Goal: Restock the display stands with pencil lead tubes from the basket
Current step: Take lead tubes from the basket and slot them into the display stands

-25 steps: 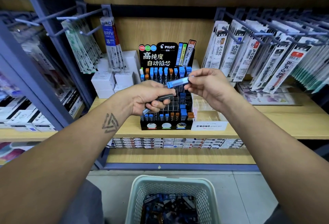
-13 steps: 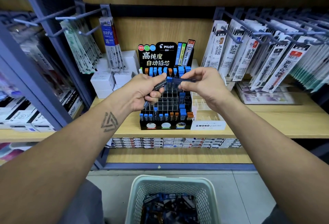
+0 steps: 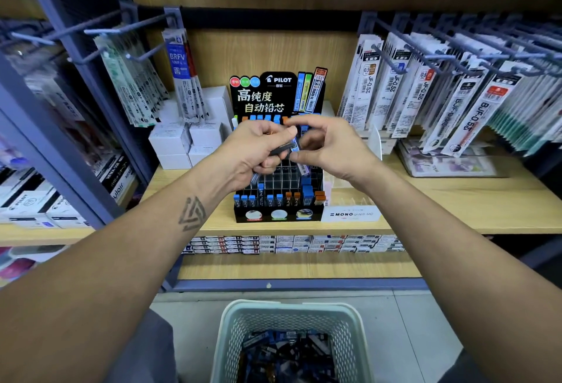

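Both hands meet in front of the black Pilot display stand [image 3: 278, 200] on the wooden shelf [image 3: 425, 200]. The left hand [image 3: 258, 151] has its fingers curled round a small bundle of dark lead tubes [image 3: 281, 149]; one blue-capped end sticks out toward the right hand and another end pokes out below the palm. How many tubes it holds cannot be counted, since the fingers cover most of them. The right hand [image 3: 328, 147] is motion-blurred, its thumb and fingers bent toward the blue cap at the bundle's tip; whether they actually pinch it or only touch it cannot be told.

The hands hide the stand's upper middle rows. Around them, blue and orange tube caps show along the back row and in the front rows, with many slots between standing vacant. The small print on the tubes is unreadable.

At the bottom edge, the pale mesh basket [image 3: 231, 340] sits on the floor between the forearms, cut off by the frame; inside lies a dark jumble of more lead tubes, individually hard to make out. Hanging refill packs [image 3: 410, 90] flank the stand on the right, blurred toward the edge.
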`<state>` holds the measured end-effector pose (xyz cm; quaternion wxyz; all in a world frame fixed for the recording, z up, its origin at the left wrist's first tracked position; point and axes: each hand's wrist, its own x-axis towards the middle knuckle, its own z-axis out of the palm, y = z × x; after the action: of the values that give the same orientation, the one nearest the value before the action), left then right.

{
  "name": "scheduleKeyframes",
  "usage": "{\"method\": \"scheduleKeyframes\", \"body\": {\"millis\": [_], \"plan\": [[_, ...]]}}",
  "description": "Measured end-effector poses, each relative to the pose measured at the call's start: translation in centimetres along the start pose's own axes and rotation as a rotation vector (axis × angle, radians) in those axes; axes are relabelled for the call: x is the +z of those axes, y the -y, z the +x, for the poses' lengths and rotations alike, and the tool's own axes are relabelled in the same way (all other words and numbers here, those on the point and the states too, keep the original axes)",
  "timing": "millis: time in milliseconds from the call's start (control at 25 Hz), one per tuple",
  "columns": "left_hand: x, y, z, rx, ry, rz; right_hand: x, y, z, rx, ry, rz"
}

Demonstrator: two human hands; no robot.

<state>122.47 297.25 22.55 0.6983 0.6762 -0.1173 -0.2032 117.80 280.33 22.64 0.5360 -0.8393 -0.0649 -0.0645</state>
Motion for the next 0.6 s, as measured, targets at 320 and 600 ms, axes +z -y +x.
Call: {"method": "scheduleKeyframes", "body": {"millis": [320, 600], "plan": [[-0.8, -0.3, 0.2, -0.345, 0.06, -0.334, -1.5, -1.5, 1.0, -0.063, -0.398, -0.227], [-1.0, 0.0, 0.4, -0.324, 0.037, -0.322, -0.5, -2.0, 1.0, -0.101, -0.323, -0.367]]}}
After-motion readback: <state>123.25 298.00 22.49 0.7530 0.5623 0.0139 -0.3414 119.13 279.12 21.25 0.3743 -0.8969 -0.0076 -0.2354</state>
